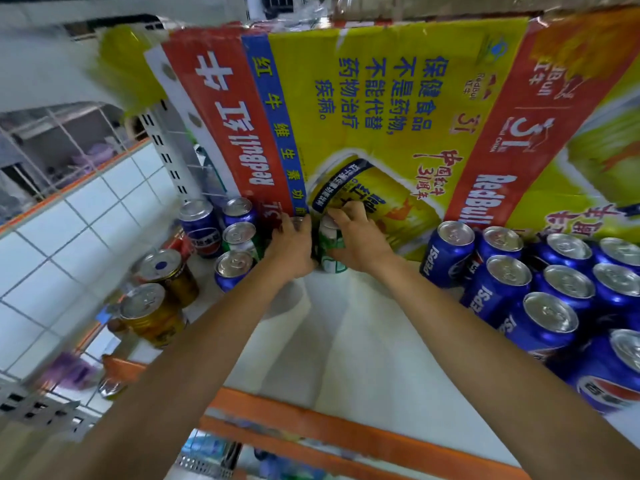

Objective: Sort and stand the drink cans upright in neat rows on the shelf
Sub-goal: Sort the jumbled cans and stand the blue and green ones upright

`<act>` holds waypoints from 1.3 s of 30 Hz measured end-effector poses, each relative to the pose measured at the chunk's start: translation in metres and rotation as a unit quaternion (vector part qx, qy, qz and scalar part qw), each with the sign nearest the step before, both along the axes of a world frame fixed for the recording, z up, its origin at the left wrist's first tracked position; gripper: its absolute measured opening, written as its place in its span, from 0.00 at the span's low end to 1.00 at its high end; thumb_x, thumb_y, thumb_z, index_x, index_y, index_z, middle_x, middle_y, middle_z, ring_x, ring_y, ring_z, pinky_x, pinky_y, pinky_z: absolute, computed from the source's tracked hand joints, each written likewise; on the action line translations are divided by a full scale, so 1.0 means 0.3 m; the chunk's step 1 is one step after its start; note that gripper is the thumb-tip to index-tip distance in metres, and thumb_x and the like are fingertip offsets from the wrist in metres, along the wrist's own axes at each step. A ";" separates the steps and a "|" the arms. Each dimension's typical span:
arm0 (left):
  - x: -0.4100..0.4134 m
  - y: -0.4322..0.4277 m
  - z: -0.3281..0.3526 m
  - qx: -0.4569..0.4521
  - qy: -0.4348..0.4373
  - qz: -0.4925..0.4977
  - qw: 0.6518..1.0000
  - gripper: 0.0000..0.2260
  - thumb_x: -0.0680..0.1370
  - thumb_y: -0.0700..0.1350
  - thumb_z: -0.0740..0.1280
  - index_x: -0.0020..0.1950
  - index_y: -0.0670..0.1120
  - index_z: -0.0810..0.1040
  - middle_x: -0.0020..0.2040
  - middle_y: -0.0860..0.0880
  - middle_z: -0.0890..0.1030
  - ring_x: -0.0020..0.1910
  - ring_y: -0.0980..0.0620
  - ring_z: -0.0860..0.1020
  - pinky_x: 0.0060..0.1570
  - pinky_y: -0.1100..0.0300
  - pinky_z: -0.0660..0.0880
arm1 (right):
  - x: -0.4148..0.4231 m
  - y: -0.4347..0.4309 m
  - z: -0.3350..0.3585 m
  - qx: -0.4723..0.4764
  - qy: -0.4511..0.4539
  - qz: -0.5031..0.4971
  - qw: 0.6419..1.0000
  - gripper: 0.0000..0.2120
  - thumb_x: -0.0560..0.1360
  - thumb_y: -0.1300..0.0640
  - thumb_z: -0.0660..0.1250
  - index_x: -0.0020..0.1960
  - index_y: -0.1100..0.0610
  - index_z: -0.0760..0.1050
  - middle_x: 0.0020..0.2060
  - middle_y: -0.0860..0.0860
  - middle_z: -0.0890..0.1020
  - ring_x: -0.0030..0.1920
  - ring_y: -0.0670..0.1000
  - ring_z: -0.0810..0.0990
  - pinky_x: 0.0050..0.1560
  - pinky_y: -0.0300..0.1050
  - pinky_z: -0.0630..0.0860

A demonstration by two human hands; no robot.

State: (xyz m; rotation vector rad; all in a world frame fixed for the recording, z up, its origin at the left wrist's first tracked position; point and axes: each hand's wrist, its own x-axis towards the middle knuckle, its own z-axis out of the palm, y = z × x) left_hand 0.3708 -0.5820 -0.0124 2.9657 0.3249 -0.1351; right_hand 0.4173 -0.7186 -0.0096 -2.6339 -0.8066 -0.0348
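Note:
Both my hands reach to the back of the white shelf (332, 341). My right hand (360, 240) grips a green and white can (330, 259) that stands upright against the Red Bull carton. My left hand (291, 247) curls round another can just to its left; that can is almost hidden, only a bit of its silver top (298, 220) shows. Several blue Pepsi cans (547, 292) stand in rows at the right. At the left stand blue cans (199, 225), a green can (240, 237) and two gold cans (152, 317).
A big yellow and red Red Bull carton (381, 116) stands along the back of the shelf. The shelf's orange front rail (311, 420) runs below my arms. A white tiled floor (69, 237) and a metal upright (162, 143) lie at the left.

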 end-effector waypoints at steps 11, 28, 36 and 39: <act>0.000 0.021 0.022 -0.059 -0.044 0.009 0.997 0.31 0.70 0.43 0.71 0.68 0.50 0.60 0.62 0.40 0.59 0.50 0.33 0.74 0.51 0.49 0.73 | -0.027 -0.005 -0.048 0.178 0.056 -0.042 0.982 0.29 0.71 0.61 0.72 0.69 0.55 0.64 0.64 0.58 0.64 0.61 0.59 0.73 0.61 0.47 0.71; -0.106 -0.164 -0.037 -0.295 -0.136 0.018 0.945 0.32 0.61 0.54 0.80 0.61 0.57 0.69 0.56 0.49 0.80 0.55 0.45 0.77 0.52 0.54 0.74 | -0.301 -0.289 0.006 0.316 0.053 -0.111 0.941 0.31 0.59 0.61 0.78 0.59 0.53 0.72 0.54 0.47 0.75 0.60 0.48 0.70 0.53 0.23 0.63; -0.167 -0.437 0.174 -0.492 -0.195 -0.129 0.839 0.28 0.58 0.51 0.79 0.55 0.58 0.74 0.51 0.59 0.80 0.47 0.65 0.79 0.44 0.70 0.74 | -0.478 -0.542 0.162 0.486 0.015 -0.161 0.859 0.30 0.59 0.46 0.75 0.60 0.45 0.71 0.55 0.42 0.78 0.57 0.42 0.77 0.55 0.38 0.76; -0.207 -0.578 0.202 -0.521 -0.198 -0.164 0.814 0.27 0.57 0.53 0.77 0.53 0.60 0.72 0.48 0.63 0.80 0.45 0.63 0.80 0.42 0.69 0.75 | -0.537 -0.662 0.177 0.537 0.009 -0.173 0.826 0.28 0.60 0.46 0.73 0.59 0.44 0.72 0.53 0.41 0.79 0.55 0.45 0.79 0.51 0.40 0.78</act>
